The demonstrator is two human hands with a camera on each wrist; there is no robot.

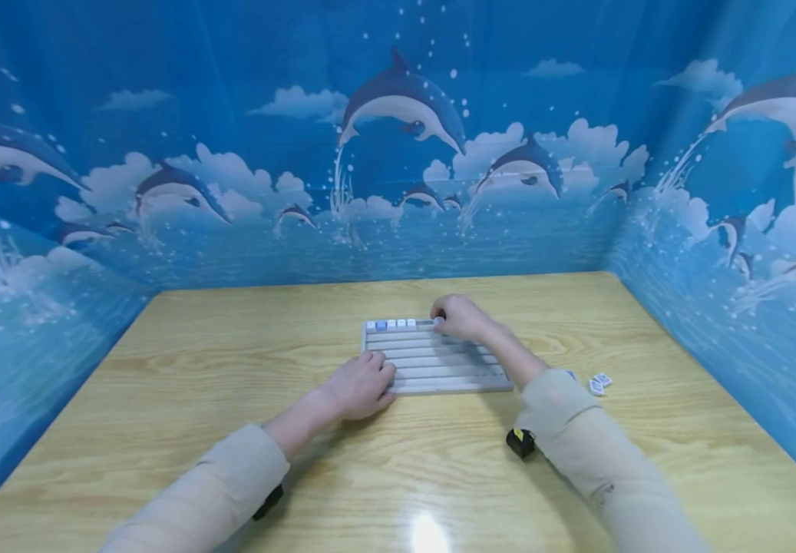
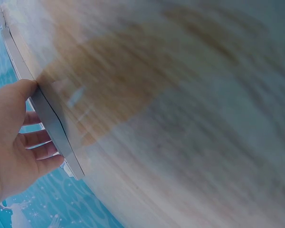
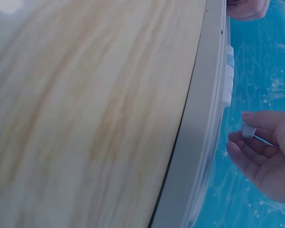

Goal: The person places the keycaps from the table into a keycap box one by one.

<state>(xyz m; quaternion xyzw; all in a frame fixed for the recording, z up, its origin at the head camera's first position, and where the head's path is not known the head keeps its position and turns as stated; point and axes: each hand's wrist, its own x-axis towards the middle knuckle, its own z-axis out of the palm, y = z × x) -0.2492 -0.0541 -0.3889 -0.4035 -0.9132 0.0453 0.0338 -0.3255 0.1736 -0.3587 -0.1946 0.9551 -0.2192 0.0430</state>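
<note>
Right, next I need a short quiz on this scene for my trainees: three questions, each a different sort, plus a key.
1. Multiple choice: What does the right hand pinch?
A) the edge of a sleeve
B) a small piece
C) the tray's near edge

2. True or false: The loose pieces near the right sleeve lie inside the tray.

3. Fill in the blank: In the tray's far row, seen in the head view, the blue piece stands ____ from the left.

Key: 1. B. 2. False; they lie on the table, right of the tray. 3. second.
</note>
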